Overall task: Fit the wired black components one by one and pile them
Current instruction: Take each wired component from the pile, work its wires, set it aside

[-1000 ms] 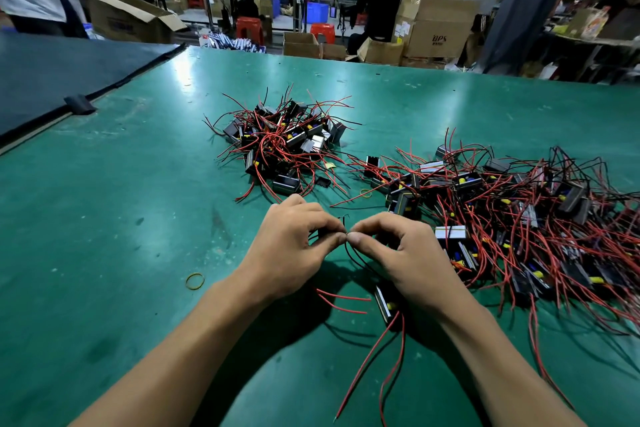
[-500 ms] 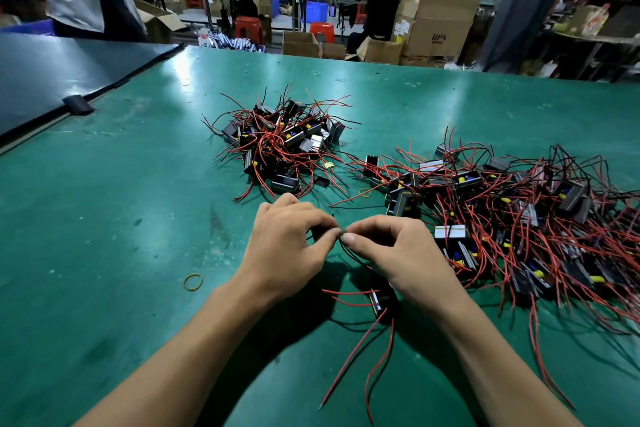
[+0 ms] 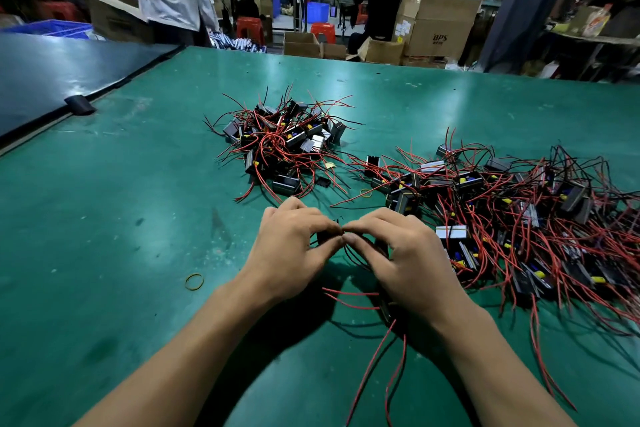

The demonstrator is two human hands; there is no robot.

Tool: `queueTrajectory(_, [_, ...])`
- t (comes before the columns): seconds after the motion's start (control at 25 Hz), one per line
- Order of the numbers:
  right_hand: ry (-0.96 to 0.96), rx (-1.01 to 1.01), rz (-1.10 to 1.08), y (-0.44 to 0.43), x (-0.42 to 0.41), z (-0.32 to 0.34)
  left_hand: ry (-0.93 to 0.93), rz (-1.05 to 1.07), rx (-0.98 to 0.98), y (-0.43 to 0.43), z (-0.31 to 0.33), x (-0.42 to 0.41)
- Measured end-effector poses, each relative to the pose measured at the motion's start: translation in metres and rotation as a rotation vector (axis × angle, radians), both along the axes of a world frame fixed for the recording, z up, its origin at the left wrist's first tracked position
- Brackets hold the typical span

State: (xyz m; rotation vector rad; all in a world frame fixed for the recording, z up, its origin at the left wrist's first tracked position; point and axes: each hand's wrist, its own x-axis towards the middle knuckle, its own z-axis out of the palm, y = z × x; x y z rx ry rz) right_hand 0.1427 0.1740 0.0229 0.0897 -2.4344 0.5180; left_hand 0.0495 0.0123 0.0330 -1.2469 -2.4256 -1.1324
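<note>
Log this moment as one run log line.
left hand + right hand: pinching black component | smaller pile ahead | larger pile right

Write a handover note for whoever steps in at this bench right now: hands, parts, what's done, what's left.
Left hand: pinched on a black component at its fingertips.
Right hand: thumb and forefinger meet the left's and pinch the component's thin black wires; red leads trail from under it toward the table's near edge.
Smaller pile: centre of the green table, beyond the hands. It looks like the finished stack.
Larger heap: spread to the right, apparently still to be fitted.
Done: the smaller share. Left: finish the piece in hand, add it to the pile, then work through the heap.
Loose rubber band lies left of the left wrist.
</note>
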Motion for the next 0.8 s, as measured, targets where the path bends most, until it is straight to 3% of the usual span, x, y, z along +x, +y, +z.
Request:
queueTrajectory(0.4, [-0.018,0.033,0.018,0.009,0.002,0.002,-0.117,-0.068,0.053,-0.001,0.0,-0.004])
queueTrajectory(0.48, [-0.07,-0.141,0.017,0.005,0.001,0.002,-0.092,-0.071,0.105,-0.001,0.0,-0.004])
queueTrajectory(0.64, [-0.184,-0.659,-0.007,-0.004,-0.005,0.002,0.169,-0.01,0.093,0.001,0.001,0.0])
queueTrajectory(0.72, [-0.132,-0.673,0.003,-0.004,-0.003,0.005,0.141,-0.011,0.103,0.001,0.0,0.001])
queueTrajectory(0.8, [-0.055,-0.519,0.032,0.0,0.0,0.007,0.021,-0.014,0.137,0.0,-0.001,-0.001])
